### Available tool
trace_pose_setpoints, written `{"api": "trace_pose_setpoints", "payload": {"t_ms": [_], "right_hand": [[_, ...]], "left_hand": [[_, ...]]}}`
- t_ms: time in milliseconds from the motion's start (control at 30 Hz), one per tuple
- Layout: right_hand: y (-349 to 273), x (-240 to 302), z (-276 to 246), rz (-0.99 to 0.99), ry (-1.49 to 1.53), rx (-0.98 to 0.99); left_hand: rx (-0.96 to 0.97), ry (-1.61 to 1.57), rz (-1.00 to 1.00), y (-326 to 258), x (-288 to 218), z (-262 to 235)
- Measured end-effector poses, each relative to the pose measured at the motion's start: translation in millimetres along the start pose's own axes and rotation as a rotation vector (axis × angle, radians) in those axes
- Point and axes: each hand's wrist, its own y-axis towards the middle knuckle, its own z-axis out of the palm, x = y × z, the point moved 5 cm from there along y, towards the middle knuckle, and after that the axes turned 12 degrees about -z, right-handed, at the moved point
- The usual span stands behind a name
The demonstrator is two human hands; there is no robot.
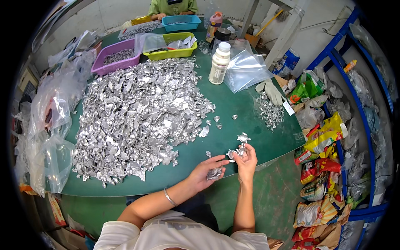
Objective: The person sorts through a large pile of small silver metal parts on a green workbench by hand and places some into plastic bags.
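Hands meet just past the near edge of the green table (233, 104). The right hand (246, 162) pinches a branched silver metal casting (241, 143) that stands up from its fingertips, and the left hand (207, 168) grips the lower end of the same casting while cupping loose metal bits (214, 173) in its palm. A bracelet (168, 196) circles the left wrist. Just left of the hands spreads a big heap of silver metal scrap (137, 112). Farther right lies a small cluster of metal rings (268, 112) beside a pair of gloves (270, 89). A white bottle (219, 63) stands near the middle, with purple (109, 64), yellow-green (173, 53) and blue (181, 26) trays beyond it.
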Motion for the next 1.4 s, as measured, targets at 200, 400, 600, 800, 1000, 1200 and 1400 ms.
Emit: {"api": "trace_pose_setpoints", "payload": {"t_ms": [200, 400, 600, 800, 1000, 1200, 1400], "right_hand": [[-21.0, 41.5, 33.2, 0.175, 0.489, 0.058], [-34.1, 62.6, 52.6, 0.158, 0.564, 0.157], [-37.3, 75.9, 63.6, 0.141, 0.688, 0.186], [-42.2, 80.6, 64.7, 0.037, 0.54, 0.092], [-45.2, 85.6, 63.6, -0.194, 0.017, 0.058], [-37.6, 81.5, 57.8, 0.013, 0.347, 0.245], [-33.2, 70.7, 47.0, 0.139, 0.365, 0.093]], "left_hand": [[-0.102, 0.279, 0.228, -24.6, -2.3, 19.7], [-0.089, 0.486, 0.448, -51.8, -6.0, 51.4], [-0.131, 0.741, 0.571, -70.6, -8.6, 63.8], [-0.214, 0.737, 0.623, -71.2, -9.4, 60.3], [-0.216, 0.651, 0.635, -68.5, -9.5, 53.0], [-0.28, 0.801, 0.66, -72.9, -11.0, 53.0], [-0.222, 0.468, 0.441, -61.5, -7.8, 37.3]]}}
